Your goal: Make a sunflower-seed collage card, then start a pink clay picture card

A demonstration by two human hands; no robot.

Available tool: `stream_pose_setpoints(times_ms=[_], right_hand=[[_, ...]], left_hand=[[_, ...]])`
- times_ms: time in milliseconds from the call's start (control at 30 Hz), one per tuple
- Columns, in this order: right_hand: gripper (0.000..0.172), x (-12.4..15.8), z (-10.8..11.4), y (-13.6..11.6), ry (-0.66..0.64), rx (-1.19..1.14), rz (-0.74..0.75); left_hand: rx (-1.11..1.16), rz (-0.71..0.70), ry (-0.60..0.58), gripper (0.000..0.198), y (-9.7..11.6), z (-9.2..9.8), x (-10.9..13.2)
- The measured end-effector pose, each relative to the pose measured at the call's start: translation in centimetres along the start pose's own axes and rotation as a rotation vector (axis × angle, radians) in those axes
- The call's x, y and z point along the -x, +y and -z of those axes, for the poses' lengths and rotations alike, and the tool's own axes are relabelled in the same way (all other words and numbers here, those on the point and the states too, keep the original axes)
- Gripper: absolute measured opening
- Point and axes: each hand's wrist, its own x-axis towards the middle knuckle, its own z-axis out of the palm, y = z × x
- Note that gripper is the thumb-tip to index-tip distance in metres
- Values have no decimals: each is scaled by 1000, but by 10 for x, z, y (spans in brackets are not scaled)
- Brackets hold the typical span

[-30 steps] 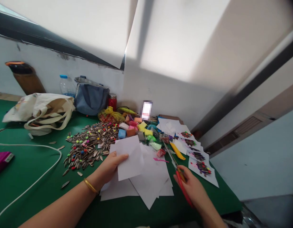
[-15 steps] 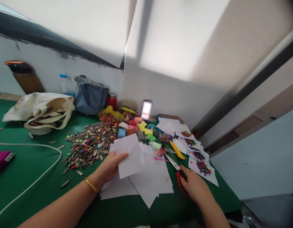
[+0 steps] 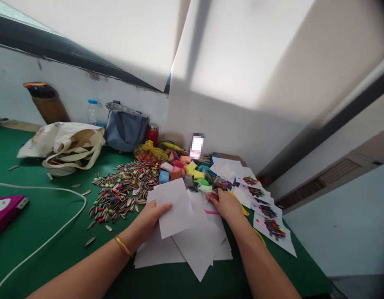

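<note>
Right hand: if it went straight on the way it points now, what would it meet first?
Most likely the small red packet, just at the tips of the right hand; whether they touch is unclear from this view.

The counter (image 3: 167,286) is green, the sheet of paper (image 3: 176,211) plain white, the bracelet (image 3: 123,246) gold, and the seeds (image 3: 126,192) are striped dark and pale, speckled with red, green, blue and pink balls (image 3: 113,200). The packets (image 3: 190,168) run through blue, brown, grey, yellow, green, pink and orange. The tote bag (image 3: 44,142) is cream, the handbag (image 3: 126,132) slate blue, the flask (image 3: 153,135) red, the box (image 3: 11,211) magenta with a white patch, and the cable (image 3: 39,186) white
</note>
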Motion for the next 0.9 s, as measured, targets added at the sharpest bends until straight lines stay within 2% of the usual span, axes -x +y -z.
stream_pose_setpoints(times_ms=[100, 200, 267, 333, 367, 433, 500, 533, 567, 633, 667, 767, 900], right_hand=[[50, -12, -2, -8, 42, 22, -8], [58, -9, -1, -11, 178, 3, 10], [52, -2, 5, -15, 310, -72, 45], [38, 8, 14, -20, 337, -210, 154], [32, 15, 20, -24, 275, -292, 233], [34, 31, 29, -33, 69, -405, 371], [36, 52, 32, -43, -83, -414, 472], [43, 63, 30, -48, -135, -406, 507], [57, 73, 26, -52, -180, -395, 549], [84, 92, 14, -59, -260, -364, 609], [90, 100, 6, -61, -303, -357, 642], [90, 114, -12, -63, -331, -380, 689], [69, 120, -21, -59, -291, -411, 678]], left_hand=[[7, -6, 6, 44, -1, 3, -1], [21, -26, -3, 45, -3, 5, -2], [31, -37, 1, 45, -3, 6, -2], [57, -63, 36, 42, -2, 5, -3], [85, -87, 66, 40, -1, 5, -4], [166, -151, 145, 35, 4, 5, -7], [268, -228, 241, 33, 11, 7, -10], [309, -257, 287, 32, 14, 8, -12], [342, -294, 329, 32, 18, 9, -14], [375, -330, 354, 33, 23, 12, -16], [382, -334, 356, 33, 24, 13, -17], [395, -312, 346, 33, 25, 14, -19], [400, -287, 330, 33, 23, 13, -17]])
